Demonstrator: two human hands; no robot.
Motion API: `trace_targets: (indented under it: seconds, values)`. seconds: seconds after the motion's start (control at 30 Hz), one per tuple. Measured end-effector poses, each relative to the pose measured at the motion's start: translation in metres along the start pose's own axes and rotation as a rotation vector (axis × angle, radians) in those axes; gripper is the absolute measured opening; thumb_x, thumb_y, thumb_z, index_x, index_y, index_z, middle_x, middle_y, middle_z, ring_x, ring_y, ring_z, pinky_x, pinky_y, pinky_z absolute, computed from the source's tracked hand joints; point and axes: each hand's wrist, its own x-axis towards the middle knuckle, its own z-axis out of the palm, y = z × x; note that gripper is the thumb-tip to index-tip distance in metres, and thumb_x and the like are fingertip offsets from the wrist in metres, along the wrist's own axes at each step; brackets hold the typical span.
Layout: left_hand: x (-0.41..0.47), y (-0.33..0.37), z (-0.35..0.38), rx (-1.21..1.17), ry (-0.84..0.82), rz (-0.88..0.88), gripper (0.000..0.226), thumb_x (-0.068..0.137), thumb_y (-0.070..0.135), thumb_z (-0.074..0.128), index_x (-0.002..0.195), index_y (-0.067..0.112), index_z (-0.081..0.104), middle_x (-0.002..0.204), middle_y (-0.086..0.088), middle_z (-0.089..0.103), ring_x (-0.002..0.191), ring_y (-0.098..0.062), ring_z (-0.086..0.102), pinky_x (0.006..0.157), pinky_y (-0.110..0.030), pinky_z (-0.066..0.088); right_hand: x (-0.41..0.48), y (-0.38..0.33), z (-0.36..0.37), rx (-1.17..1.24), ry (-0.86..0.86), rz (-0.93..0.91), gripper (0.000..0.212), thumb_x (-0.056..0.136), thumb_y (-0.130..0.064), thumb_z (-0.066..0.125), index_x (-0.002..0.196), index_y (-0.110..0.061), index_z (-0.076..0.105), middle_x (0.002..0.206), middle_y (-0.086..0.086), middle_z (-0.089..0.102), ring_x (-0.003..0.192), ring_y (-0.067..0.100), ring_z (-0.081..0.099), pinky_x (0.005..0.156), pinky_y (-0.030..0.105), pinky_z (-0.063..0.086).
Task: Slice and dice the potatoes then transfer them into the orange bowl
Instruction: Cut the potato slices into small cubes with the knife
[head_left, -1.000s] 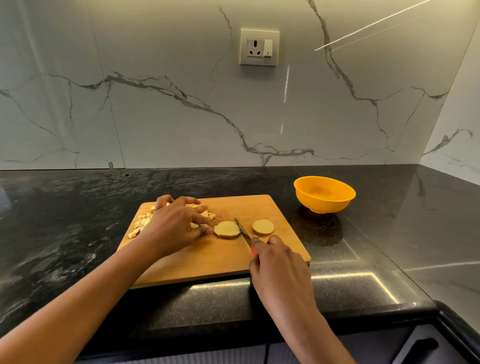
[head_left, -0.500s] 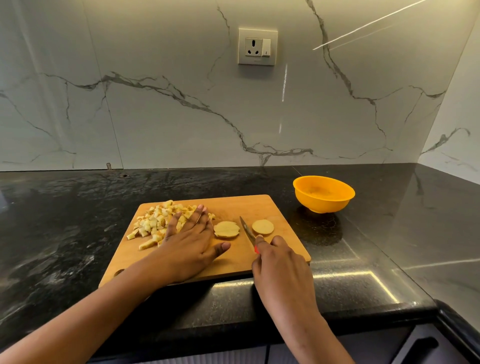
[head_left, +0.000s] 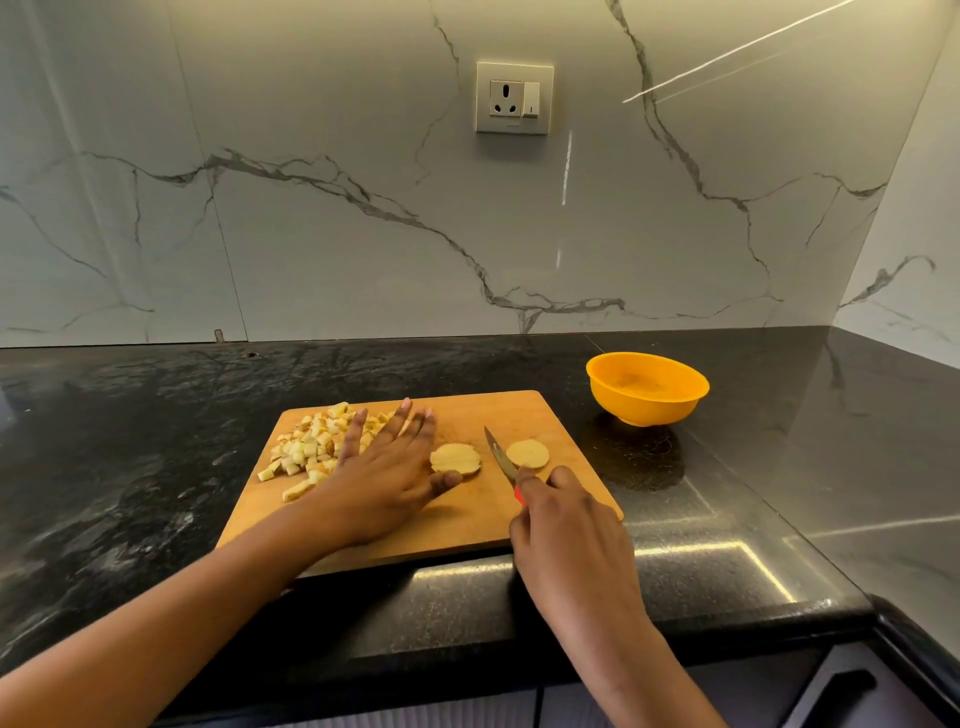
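A wooden cutting board (head_left: 467, 530) lies on the black counter (head_left: 156, 441), its near left corner hidden under the left forearm. The left hand (head_left: 387, 478) rests flat on the board with its fingers (head_left: 400, 421) straight and spread, holding nothing. They lie along the right side of a heap of potato cubes (head_left: 306, 452) and cover part of it, so the heap's right edge cannot be seen. The thumb tip sits at the near edge of the left slice (head_left: 456, 459); whether it touches the slice is hard to tell.

The right hand (head_left: 566, 525) is curled round the knife (head_left: 498, 452). Only a sliver of red handle shows beside the knuckles, and the rest is buried in the grip. The blade points away from the person, between the two rounds, with its tip on or just above the wood; which one cannot be made out. The right slice (head_left: 527, 453) lies flat just beside the blade, partly behind the index finger.

The orange bowl (head_left: 644, 410) stands on the counter to the right of the board, apart from it. Glare makes its floor hard to read.

Behind rises a veined marble wall (head_left: 311, 234) with a socket (head_left: 514, 97). A dark drawer handle (head_left: 836, 691) is cut off at the lower right.
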Motion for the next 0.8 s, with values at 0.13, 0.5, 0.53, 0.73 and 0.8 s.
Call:
trace_targets:
  seconds: [0.13,0.5,0.53,0.73,0.8]
  values:
    - [0.008,-0.007,-0.008,0.116,0.027,0.119,0.106,0.062,0.083,-0.016,0.147,0.031,0.02,0.155,0.006,0.021,0.143,-0.005,0.003,0.1,-0.04,-0.029,0.001,0.003,0.001,0.022,-0.009,-0.004,0.047,0.102,-0.031,0.034,0.148,-0.026,0.029,0.13,-0.003,0.045,0.105,0.014,0.056,0.074,0.023,0.035]
    - [0.008,-0.017,-0.003,0.015,0.118,0.031,0.054,0.094,0.056,0.026,0.144,0.036,0.025,0.152,0.008,0.03,0.142,-0.005,0.016,0.105,-0.034,-0.023,0.001,0.0,0.008,0.029,-0.025,-0.029,0.047,0.102,-0.031,0.034,0.148,-0.025,0.03,0.128,-0.003,0.045,0.106,0.013,0.056,0.078,0.023,0.041]
    - [0.008,-0.018,-0.003,0.014,0.12,0.037,0.057,0.092,0.061,0.021,0.143,0.037,0.027,0.151,0.008,0.031,0.142,-0.004,0.017,0.106,-0.034,-0.023,0.0,-0.002,0.008,0.03,-0.035,-0.041,0.047,0.102,-0.031,0.035,0.148,-0.025,0.029,0.129,-0.002,0.044,0.106,0.013,0.056,0.078,0.023,0.041]
    - [0.006,-0.014,0.0,0.008,0.254,0.113,0.12,0.048,0.087,-0.026,0.135,0.04,0.042,0.139,0.019,0.045,0.135,0.004,0.028,0.11,-0.032,-0.017,0.0,-0.005,0.007,0.018,0.0,-0.031,0.047,0.103,-0.03,0.032,0.149,-0.024,0.027,0.128,-0.002,0.044,0.103,0.013,0.056,0.07,0.02,0.033]
    - [0.006,-0.011,0.0,0.027,0.277,0.119,0.118,0.05,0.086,-0.027,0.134,0.039,0.043,0.138,0.021,0.046,0.134,0.005,0.03,0.111,-0.033,-0.016,0.0,-0.007,0.008,0.024,-0.003,-0.047,0.047,0.103,-0.03,0.033,0.149,-0.024,0.027,0.126,-0.002,0.045,0.103,0.013,0.055,0.075,0.022,0.038]
